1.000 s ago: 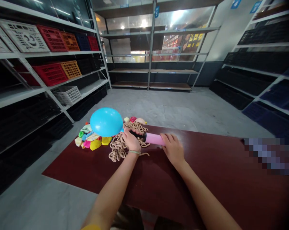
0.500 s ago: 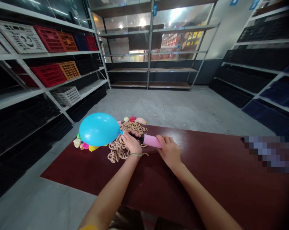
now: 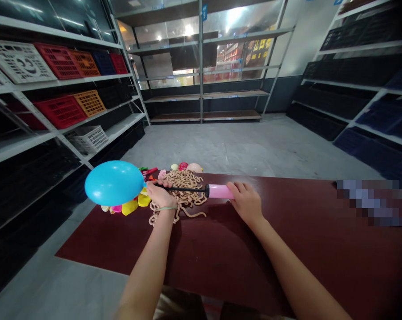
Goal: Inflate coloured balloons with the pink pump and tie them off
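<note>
A blue inflated balloon sticks out to the left of my left hand. That hand is closed around the black end of a balloon pump, at the balloon's neck; its fingers hide how the two join. My right hand is wrapped around the pump's pink barrel. Between my hands a thin black rod shows, drawn out of the barrel. Under the rod lies a pile of tan, curly rope-like cord, with one loose end pointing right.
Small uninflated-looking balloons in several colours, such as a yellow one, lie beside the cord on the dark red table. A blurred-out item is at the table's right. Shelves with crates stand around on the grey floor.
My hands have moved apart: the left one went left with the balloon, the right one slightly right. The pump's black rod now shows drawn out between them.
</note>
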Tool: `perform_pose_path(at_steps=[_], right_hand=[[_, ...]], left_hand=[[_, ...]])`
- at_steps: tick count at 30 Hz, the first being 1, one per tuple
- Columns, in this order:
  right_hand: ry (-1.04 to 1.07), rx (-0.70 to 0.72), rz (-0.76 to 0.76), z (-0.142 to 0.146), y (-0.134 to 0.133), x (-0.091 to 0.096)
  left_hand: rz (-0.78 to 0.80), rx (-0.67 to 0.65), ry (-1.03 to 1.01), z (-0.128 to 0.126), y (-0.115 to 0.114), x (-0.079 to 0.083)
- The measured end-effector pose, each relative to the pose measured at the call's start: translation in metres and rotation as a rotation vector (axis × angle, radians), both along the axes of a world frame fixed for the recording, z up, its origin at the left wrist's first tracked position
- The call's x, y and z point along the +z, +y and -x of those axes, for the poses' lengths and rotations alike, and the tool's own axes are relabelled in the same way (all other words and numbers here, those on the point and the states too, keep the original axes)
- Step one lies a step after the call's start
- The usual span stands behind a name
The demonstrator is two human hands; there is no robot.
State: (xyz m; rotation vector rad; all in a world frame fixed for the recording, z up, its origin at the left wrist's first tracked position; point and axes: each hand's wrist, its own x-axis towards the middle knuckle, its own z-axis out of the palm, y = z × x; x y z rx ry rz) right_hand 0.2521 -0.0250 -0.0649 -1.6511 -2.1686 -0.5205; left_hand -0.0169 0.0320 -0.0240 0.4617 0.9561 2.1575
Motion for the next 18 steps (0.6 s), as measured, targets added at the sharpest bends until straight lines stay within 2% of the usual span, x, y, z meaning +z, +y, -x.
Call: perform_pose_path(at_steps=[3, 6, 8, 12, 18], right_hand=[[0.023, -0.026, 0.02, 0.017, -0.004, -0.002], [0.05, 0.006, 0.042, 0.031, -0.01, -0.005], [0.056, 0.042, 0.056, 0.033, -0.012, -0.006], [0.012, 0.078, 0.035, 0.014, -0.008, -0.002], [0.004, -0.043, -0.035, -0.023, 0.004, -0.004]], left_hand=[[0.032, 0.021, -0.088, -0.031, -0.008, -0.004], [0.062, -0.094, -0.093, -0.063, -0.016, -0.01], [0.058, -0.153, -0.083, -0.073, -0.018, -0.012], [0.025, -0.178, -0.11, -0.065, -0.015, -0.007], [0.017, -0.117, -0.121, -0.032, -0.008, 0.002]])
